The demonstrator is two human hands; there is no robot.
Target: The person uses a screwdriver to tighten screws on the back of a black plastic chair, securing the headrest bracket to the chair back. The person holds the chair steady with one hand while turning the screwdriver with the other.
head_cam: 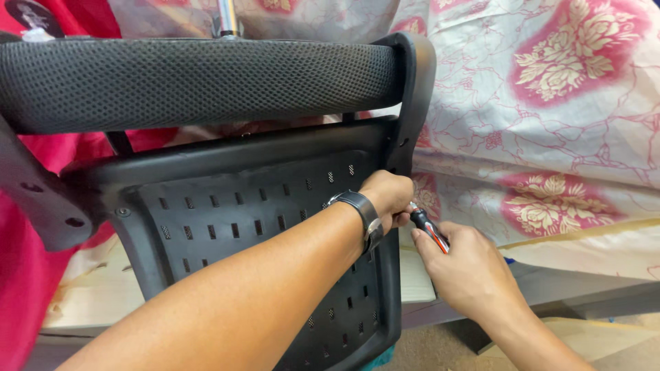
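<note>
Office chair (227, 206) lies tipped on the floral sheet (550, 103), slotted seat underside up; armrest bracket (412, 89) looks seated against the seat edge, fastener apparently mid-drive; left hand (388, 196) clenched at the joint; right hand (467, 271) grasps the red-black screwdriver (430, 227), tip hidden.

Red-black screwdriver (431, 231) angled against black slotted chair panel (234, 220).
</note>
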